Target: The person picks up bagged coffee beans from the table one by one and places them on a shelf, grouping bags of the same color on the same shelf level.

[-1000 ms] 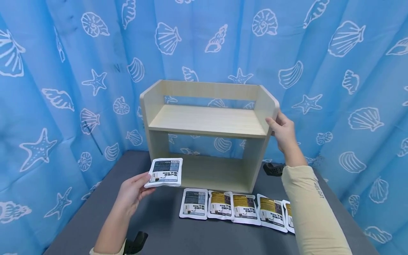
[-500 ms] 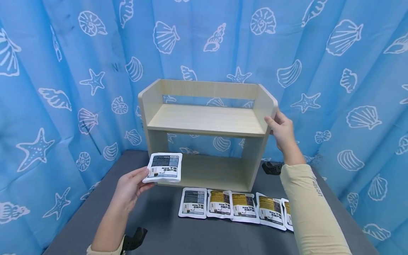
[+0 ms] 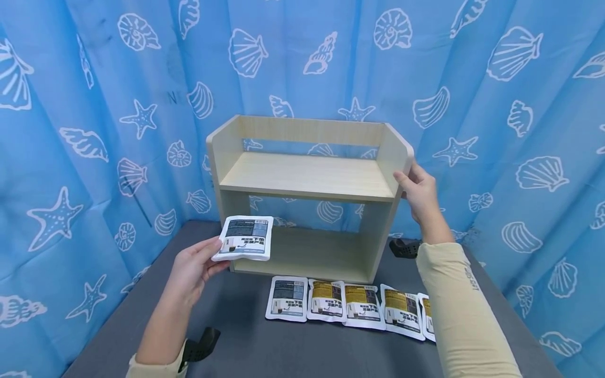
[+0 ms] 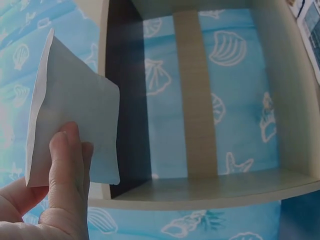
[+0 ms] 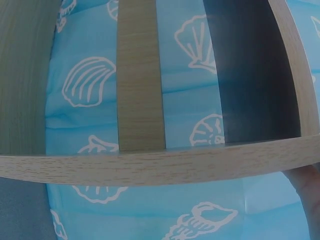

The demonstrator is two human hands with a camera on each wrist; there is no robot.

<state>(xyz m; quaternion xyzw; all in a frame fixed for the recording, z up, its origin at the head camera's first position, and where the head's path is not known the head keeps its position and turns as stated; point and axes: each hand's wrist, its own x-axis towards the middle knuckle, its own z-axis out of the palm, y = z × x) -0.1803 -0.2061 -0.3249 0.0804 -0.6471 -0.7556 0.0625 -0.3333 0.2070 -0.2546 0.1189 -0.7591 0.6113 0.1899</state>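
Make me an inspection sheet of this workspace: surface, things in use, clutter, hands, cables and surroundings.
Surface: dark grey table.
Things in use: pale two-tier shelf, standing upright; white-edged held packet; five packets in a row before the shelf, the rightmost partly hidden by a sleeve.
Clutter: nothing seen.
Hands: left hand pinches the held packet; right hand grips the shelf's right side panel.
Cables: nothing seen.
Surroundings: blue curtain with white seashell and starfish prints.

Five packets (image 3: pixel 287 299) lie in a row on the table (image 3: pixel 293 349) before the shelf (image 3: pixel 307 176), the curtain (image 3: pixel 293 47) behind.
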